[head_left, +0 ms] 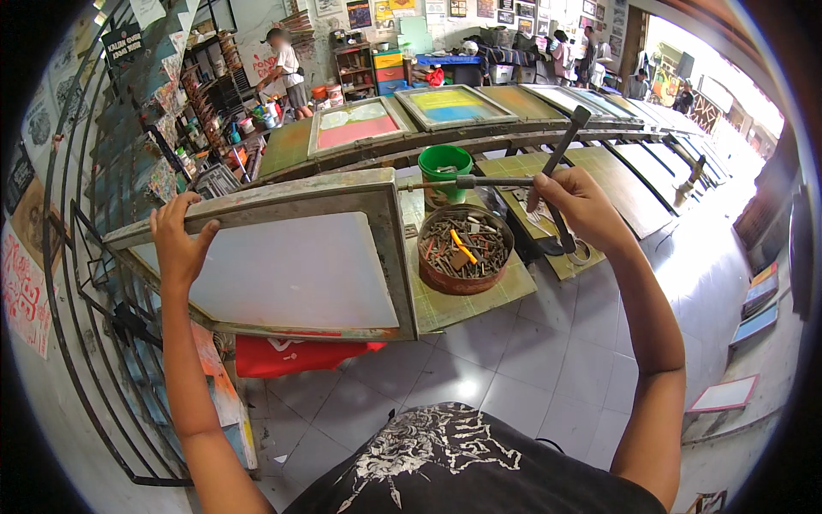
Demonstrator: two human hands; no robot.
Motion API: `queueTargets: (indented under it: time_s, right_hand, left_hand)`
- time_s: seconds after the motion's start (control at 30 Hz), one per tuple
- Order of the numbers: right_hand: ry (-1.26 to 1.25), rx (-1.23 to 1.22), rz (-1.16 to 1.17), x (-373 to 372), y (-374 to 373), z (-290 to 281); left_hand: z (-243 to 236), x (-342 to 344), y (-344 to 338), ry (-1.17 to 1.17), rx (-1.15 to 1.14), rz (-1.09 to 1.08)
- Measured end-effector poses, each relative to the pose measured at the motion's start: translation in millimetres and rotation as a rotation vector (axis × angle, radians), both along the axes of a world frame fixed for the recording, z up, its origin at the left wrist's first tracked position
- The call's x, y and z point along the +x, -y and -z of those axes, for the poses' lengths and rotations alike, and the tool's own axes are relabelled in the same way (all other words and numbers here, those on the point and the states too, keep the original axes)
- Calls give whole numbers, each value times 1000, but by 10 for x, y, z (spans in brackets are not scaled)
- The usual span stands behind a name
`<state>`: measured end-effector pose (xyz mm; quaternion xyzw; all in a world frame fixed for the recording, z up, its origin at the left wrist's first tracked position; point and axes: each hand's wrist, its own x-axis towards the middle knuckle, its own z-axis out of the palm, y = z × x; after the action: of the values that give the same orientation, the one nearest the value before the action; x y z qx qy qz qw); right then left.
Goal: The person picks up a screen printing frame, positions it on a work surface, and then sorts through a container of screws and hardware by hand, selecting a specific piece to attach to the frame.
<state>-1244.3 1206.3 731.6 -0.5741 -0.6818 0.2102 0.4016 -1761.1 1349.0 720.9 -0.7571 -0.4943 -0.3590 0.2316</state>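
A screen printing frame (306, 331) with pale mesh is raised at a tilt in front of me on the left. My left hand (180, 224) grips its upper edge, fingers over the top and thumb on the near side. My right hand (579, 204) is closed around a dark four-way lug wrench (561, 147). One arm of the wrench points left, its socket in line with a thin rod at the frame's right side; I cannot tell whether they are engaged. Just below stands a round rusty tin (462, 284) heaped with small metal pieces, and a yellow-orange piece (463, 246) lies on top.
Behind the tin is a green bucket (445, 158). Red cloth (300, 356) hangs under the frame. Scissors (580, 252) lie right of the tin. More printing screens (360, 127) line the far bench. A black metal rack (94, 368) runs along the left. Other people (286, 73) stand farther back.
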Motion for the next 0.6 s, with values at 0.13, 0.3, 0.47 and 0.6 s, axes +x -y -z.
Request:
queueTargets:
  time_s: [0.13,0.3,0.47,0.6]
  right_hand:
    - [-163,114,-71,-45,-99,101]
    - [-873,-419,-304,-154,53,-69]
    - [-871,-489,-218,-167,25,-57]
    - [-931,-463,-243,-199,74,-93]
  left_hand:
    - [48,-23,-53,-8,38,-14]
    - [-115,49,20,-69,-51,5]
    - [-299,421,188,-116,-239,171]
    - [-342,1051,304,-103,-220,454]
